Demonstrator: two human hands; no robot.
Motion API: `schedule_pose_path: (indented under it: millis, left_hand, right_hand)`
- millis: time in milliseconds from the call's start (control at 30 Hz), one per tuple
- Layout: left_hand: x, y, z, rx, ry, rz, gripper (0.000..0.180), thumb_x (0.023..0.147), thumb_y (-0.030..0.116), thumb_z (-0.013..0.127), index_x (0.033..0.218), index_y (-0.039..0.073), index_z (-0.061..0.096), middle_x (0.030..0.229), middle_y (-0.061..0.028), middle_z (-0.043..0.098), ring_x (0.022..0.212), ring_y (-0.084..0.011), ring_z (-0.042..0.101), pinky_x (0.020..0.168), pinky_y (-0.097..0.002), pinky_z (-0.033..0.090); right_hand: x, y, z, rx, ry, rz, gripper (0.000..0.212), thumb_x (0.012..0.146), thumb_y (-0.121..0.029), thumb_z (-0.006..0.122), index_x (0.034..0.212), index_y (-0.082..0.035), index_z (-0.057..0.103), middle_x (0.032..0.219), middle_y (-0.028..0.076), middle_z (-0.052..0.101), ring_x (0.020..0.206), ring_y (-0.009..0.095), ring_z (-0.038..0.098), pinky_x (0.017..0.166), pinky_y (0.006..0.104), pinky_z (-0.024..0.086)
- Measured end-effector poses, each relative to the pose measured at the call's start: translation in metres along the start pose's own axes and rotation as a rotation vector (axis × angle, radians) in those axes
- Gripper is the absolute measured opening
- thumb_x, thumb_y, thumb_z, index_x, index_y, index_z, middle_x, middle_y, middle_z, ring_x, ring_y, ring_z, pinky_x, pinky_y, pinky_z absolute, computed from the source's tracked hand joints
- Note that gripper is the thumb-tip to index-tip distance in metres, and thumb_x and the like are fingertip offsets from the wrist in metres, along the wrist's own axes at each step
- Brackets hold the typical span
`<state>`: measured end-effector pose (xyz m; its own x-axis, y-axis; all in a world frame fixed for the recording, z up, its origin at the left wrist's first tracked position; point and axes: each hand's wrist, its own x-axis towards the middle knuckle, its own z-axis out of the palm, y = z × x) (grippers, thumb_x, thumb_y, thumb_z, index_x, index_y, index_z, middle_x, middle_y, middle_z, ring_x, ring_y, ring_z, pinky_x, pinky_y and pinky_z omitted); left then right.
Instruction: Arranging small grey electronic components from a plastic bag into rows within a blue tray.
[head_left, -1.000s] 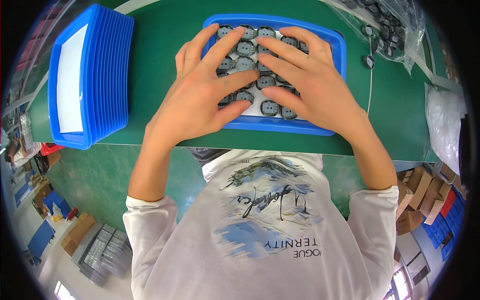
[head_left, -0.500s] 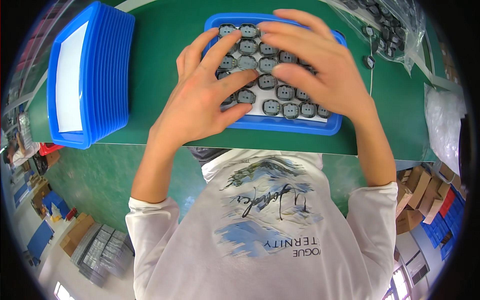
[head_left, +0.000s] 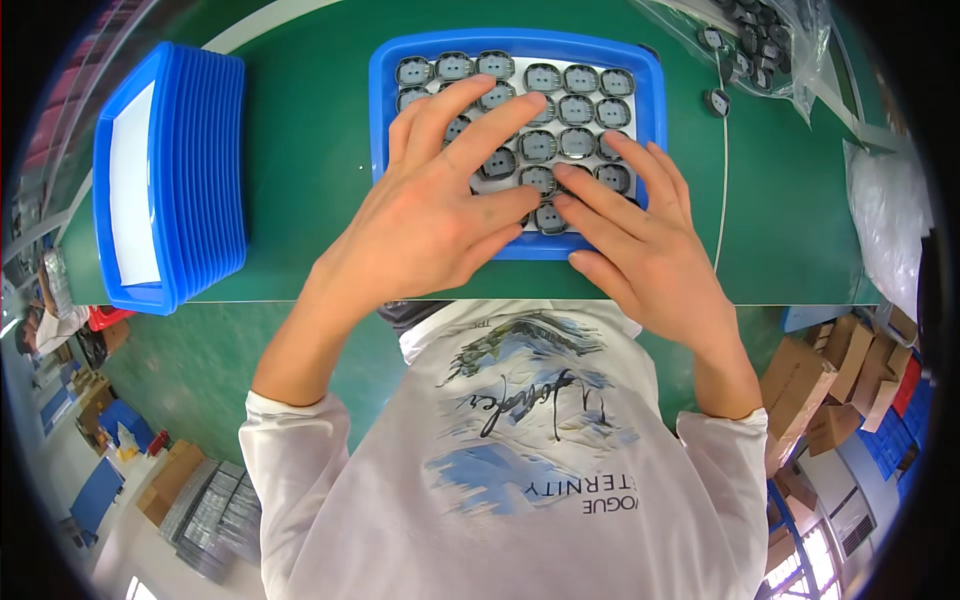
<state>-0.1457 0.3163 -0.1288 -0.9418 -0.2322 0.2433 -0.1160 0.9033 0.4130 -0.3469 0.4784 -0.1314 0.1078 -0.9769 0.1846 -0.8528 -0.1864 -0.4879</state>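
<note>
A blue tray (head_left: 655, 120) with a white lining lies on the green table before me. Rows of small dark grey, rounded plastic parts (head_left: 576, 109) fill much of it. My left hand (head_left: 430, 210) spreads over the tray's left and middle, fingers apart, its fingertips over the parts and some of them covered. My right hand (head_left: 640, 235) reaches over the near right edge. Its fingers are stretched out, with fingertips resting on or just above parts near the tray's near side. Neither hand shows a part lifted between its fingers.
A tall stack of blue trays (head_left: 200, 180) stands at the left on the table (head_left: 310, 130). A clear bag of dark parts (head_left: 770, 50) lies at the back right, with loose parts (head_left: 716, 102) beside it. Clear plastic wrapping (head_left: 885, 225) sits at the right edge.
My right hand has moved from the tray's far right down to its near right. The left hand has shifted slightly nearer me. More parts in the right half now show, in straighter rows.
</note>
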Motion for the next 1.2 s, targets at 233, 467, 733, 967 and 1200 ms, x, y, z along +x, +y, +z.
schedule_pose_path:
  millis: [233, 467, 733, 967, 1200]
  left_hand:
    - [0.001, -0.005, -0.002, 0.017, 0.023, 0.015, 0.027, 0.069, 0.018, 0.085, 0.095, 0.012, 0.079, 0.154, -0.0136, 0.049, 0.142, -0.0414, 0.039, 0.113, -0.0523, 0.033]
    - [0.003, -0.012, -0.005, 0.011, 0.027, -0.033, 0.037, 0.07, 0.017, 0.085, 0.106, 0.013, 0.078, 0.156, -0.0126, 0.046, 0.144, -0.0419, 0.036, 0.116, -0.0525, 0.031]
    - [0.006, -0.015, -0.007, 0.093, 0.026, -0.118, 0.055, 0.07, 0.017, 0.086, 0.123, 0.016, 0.071, 0.157, -0.0114, 0.044, 0.145, -0.0407, 0.034, 0.117, -0.0532, 0.03]
    - [0.008, -0.008, -0.013, 0.088, 0.009, -0.116, 0.062, 0.071, 0.026, 0.087, 0.129, 0.016, 0.067, 0.158, -0.0125, 0.042, 0.146, -0.0411, 0.033, 0.117, -0.0531, 0.029]
    - [-0.003, 0.003, -0.004, 0.085, 0.027, -0.246, 0.08, 0.067, 0.032, 0.09, 0.138, 0.012, 0.06, 0.159, -0.0143, 0.041, 0.146, -0.0416, 0.032, 0.118, -0.0532, 0.027]
  right_hand:
    - [0.006, 0.0, 0.006, -0.071, -0.031, -0.05, 0.041, 0.079, -0.014, 0.08, 0.12, -0.015, 0.074, 0.149, -0.003, 0.056, 0.148, 0.039, 0.034, 0.122, 0.0619, 0.021]
    - [0.015, 0.004, 0.008, -0.078, 0.027, -0.032, 0.033, 0.077, -0.014, 0.081, 0.11, -0.014, 0.077, 0.151, 0.002, 0.054, 0.149, 0.041, 0.031, 0.121, 0.0624, 0.021]
    - [0.017, 0.008, 0.009, -0.036, 0.105, 0.008, 0.034, 0.078, -0.018, 0.081, 0.111, -0.013, 0.076, 0.151, 0.007, 0.052, 0.145, 0.041, 0.035, 0.119, 0.0622, 0.026]
    - [0.029, 0.016, 0.005, 0.016, 0.168, -0.009, 0.033, 0.079, -0.017, 0.08, 0.111, -0.012, 0.076, 0.154, 0.008, 0.049, 0.145, 0.04, 0.034, 0.117, 0.0534, 0.033]
    - [0.061, 0.016, 0.016, -0.032, 0.147, -0.149, 0.015, 0.077, -0.009, 0.077, 0.092, -0.008, 0.076, 0.15, 0.009, 0.052, 0.142, 0.039, 0.037, 0.117, 0.0553, 0.034]
